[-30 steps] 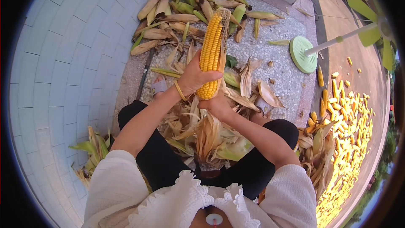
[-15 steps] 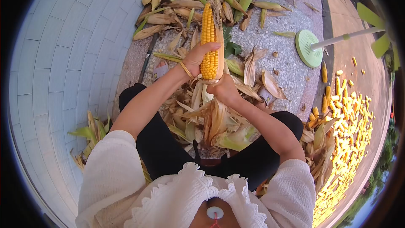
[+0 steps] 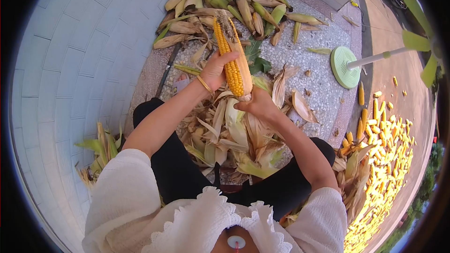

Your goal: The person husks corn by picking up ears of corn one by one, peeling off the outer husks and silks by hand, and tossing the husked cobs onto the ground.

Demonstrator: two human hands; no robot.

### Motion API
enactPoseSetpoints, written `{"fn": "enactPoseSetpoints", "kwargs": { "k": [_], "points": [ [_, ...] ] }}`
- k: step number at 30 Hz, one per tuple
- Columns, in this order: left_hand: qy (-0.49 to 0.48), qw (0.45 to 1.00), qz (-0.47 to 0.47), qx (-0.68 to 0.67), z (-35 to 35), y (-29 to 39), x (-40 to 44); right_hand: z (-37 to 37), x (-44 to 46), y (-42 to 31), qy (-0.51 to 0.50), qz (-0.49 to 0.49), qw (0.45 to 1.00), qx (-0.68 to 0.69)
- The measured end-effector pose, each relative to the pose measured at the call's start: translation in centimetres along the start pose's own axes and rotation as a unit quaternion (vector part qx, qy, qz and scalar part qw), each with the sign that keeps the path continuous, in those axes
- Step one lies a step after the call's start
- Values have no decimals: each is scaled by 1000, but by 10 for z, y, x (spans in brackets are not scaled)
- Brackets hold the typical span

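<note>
A partly husked ear of corn (image 3: 234, 72) tilts over my lap, its yellow kernels bare on the left and front. A dry husk leaf (image 3: 242, 65) still clings along its right side, and dark dried silk hangs at the tip. Wrapped round the middle of the ear from the left is my left hand (image 3: 216, 71), thumb across the kernels. My right hand (image 3: 260, 105) is closed at the stalk end, thumb just under the base; its other fingers are partly hidden. Below both hands lies a heap of stripped husks (image 3: 229, 131) between my legs.
Unhusked ears (image 3: 220, 2) lie piled at the far side of the speckled floor. To the right stands a fan with a green round base (image 3: 346, 67). Many husked cobs (image 3: 386, 159) cover the sunlit ground beyond it. A tiled wall (image 3: 70, 65) runs along the left.
The ear has tipped, its top leaning further left and its base moving right and down. My right hand has shifted slightly right and down with the base.
</note>
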State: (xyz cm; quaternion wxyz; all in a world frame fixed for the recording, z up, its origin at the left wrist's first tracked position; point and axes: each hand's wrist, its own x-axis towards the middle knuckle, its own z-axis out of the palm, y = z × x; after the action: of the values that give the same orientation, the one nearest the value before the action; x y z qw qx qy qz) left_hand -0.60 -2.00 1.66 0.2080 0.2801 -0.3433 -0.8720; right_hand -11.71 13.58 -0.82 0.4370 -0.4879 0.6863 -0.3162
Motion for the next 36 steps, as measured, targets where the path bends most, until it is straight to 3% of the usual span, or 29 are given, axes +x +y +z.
{"fn": "enactPoseSetpoints", "kwargs": {
  "k": [2, 4, 5, 8, 10, 12, 14, 16, 17, 19, 20, 22, 23, 24, 26, 28, 30, 32, 33, 34, 36],
  "points": [
    [16, 1000, 20, -9, 6, 0, -6, -21, 9, -1, -18, -54, 998, -21],
    [-30, 995, 61, 74, 8, -7, -7, -50, 13, -16, 16, -55, 996, 69],
    [-9, 991, 44, 122, 8, -13, -10, -62, 9, -28, 82, -48, 984, 149],
    [-20, 976, 24, 214, 11, -32, -21, -78, 8, -36, 162, -36, 966, 199],
    [-29, 975, 18, 220, 14, -43, -24, -71, 5, -36, 177, -17, 973, 146],
    [-48, 963, 36, 263, 14, -48, -23, -66, 4, -36, 185, -39, 981, -51],
    [-53, 970, 39, 235, 15, -48, -21, -68, 2, -30, 168, -27, 985, -29],
    [-56, 976, 47, 205, 16, -43, -17, -70, 1, -22, 201, -58, 966, 152],
    [-55, 982, 54, 170, 16, -39, -15, -69, 2, -20, 200, -60, 966, 151],
    [-52, 988, 63, 135, 15, -30, -10, -69, 0, -26, 176, -104, 869, 451],
    [-42, 991, 67, 112, 14, -24, -7, -71, -4, -27, 173, -104, 869, 451],
    [-30, 993, 72, 90, 8, -10, -1, -80, -15, -25, 34, -13, 843, 536],
    [-20, 992, 105, 74, 3, -1, 3, -81, -17, -21, 37, 37, 904, 425],
    [-10, 989, 137, 58, -2, 8, 5, -74, -17, -16, 34, 37, 904, 425],
    [2, 988, 151, 28, -4, 22, 5, -61, -16, -5, 22, 38, 960, 277],
    [12, 985, 167, 31, -6, 24, 3, -64, -14, -4, 18, 65, 959, 274],
    [7, 982, 179, 59, -2, 20, -2, -67, -11, 6, 65, 11, 984, 163],
    [13, 973, 182, 140, 5, 20, -7, -70, -8, 2, 104, 25, 991, 79],
    [12, 974, 167, 155, 10, 21, -10, -65, -6, -7, 137, -29, 990, 25],
    [10, 974, 164, 155, 17, 20, -12, -59, -4, -15, 170, -83, 982, -28],
    [-38, 988, 131, 67, 28, 19, -15, -44, 3, -23, 124, -83, 989, 0]
  ]
}}
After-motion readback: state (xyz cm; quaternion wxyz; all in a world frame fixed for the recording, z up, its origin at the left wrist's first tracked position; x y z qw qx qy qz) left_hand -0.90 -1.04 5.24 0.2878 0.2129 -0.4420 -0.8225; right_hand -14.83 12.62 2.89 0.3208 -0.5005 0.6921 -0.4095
